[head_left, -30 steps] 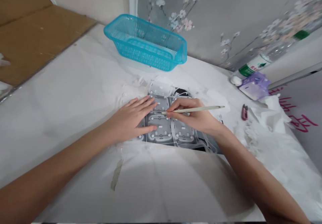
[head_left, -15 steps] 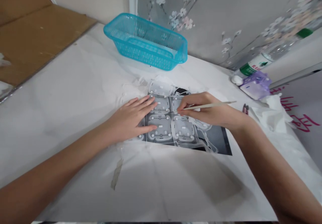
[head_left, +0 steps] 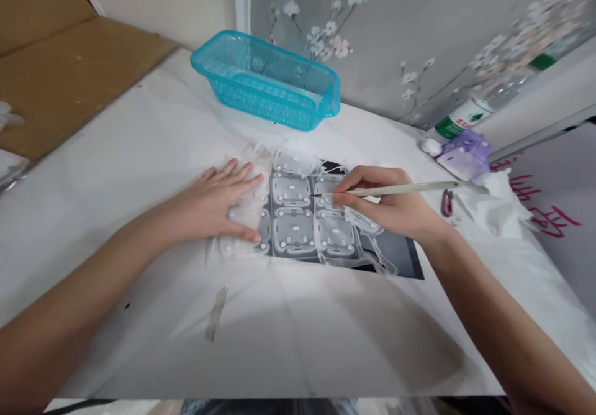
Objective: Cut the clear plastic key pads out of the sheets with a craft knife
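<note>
My right hand [head_left: 379, 197] grips a slim pale brush [head_left: 410, 187], its dark pointed tip just over a printed grey picture [head_left: 293, 232] of rounded, panel-like shapes. Spread flat at the left end of this picture is my left hand [head_left: 216, 204], fingers apart and holding nothing. Thin clear plastic film [head_left: 379, 255] with ragged white outlines lies over the picture's right part. Part of the picture is hidden under both hands.
Behind the picture stands a blue plastic basket [head_left: 267, 82]. Cardboard [head_left: 84, 73] lies at the far left. To the right are a bottle [head_left: 470, 117], a purple packet [head_left: 465, 154], white tissue [head_left: 498, 200] and a small red item [head_left: 447, 204]. Tape [head_left: 216, 314] sticks to the table in front.
My left hand has slid left, uncovering more of the printed picture. The brush has turned slightly in my right hand, and its tip has shifted a little left and up.
</note>
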`<state>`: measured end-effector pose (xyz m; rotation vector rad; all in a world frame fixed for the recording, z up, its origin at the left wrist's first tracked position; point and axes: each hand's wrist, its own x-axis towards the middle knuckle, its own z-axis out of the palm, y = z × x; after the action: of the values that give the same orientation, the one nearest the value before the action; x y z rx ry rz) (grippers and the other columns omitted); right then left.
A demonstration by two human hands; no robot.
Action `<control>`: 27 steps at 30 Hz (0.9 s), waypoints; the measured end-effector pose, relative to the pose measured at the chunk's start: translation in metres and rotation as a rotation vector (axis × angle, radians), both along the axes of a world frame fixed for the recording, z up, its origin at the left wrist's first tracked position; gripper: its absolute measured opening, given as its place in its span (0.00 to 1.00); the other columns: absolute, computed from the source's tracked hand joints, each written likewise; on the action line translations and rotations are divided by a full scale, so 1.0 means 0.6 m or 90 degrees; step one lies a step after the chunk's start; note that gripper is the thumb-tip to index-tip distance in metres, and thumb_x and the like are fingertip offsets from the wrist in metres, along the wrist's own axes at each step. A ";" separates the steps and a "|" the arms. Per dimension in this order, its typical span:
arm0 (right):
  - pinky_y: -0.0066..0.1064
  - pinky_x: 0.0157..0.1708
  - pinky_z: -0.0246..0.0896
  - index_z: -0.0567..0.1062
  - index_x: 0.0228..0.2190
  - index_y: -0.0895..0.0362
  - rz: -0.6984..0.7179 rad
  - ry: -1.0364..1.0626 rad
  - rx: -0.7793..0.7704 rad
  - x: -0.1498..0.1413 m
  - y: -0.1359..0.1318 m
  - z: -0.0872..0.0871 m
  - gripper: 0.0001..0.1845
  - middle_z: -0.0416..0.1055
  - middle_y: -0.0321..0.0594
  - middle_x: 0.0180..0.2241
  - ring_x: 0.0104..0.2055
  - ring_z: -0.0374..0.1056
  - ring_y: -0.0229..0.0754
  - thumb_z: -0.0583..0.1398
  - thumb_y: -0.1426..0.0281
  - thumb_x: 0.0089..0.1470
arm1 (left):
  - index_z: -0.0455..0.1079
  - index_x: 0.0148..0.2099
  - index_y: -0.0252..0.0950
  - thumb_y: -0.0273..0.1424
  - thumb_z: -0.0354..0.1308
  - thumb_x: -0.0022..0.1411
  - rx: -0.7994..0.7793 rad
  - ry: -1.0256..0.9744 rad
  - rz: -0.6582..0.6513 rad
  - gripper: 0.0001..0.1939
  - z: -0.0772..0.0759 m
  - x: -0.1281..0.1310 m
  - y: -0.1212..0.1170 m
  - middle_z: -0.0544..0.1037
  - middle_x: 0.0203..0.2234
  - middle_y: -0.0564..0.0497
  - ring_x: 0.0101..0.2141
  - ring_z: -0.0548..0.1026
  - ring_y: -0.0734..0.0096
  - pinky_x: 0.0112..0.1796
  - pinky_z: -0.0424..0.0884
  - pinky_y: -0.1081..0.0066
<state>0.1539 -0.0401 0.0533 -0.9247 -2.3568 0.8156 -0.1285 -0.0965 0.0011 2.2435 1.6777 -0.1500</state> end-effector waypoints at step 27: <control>0.22 0.32 0.65 0.72 0.30 0.59 0.239 0.019 -0.069 -0.071 -0.033 -0.017 0.03 0.72 0.37 0.29 0.31 0.69 0.32 0.59 0.76 0.55 | 0.42 0.68 0.40 0.63 0.53 0.49 -0.006 -0.100 -0.106 0.53 -0.004 0.036 -0.024 0.43 0.67 0.45 0.65 0.45 0.58 0.61 0.40 0.52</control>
<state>0.1112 -0.0597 0.0432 -0.5070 -2.5177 1.0997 -0.1069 -0.1107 -0.0012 2.3216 1.4077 -0.0213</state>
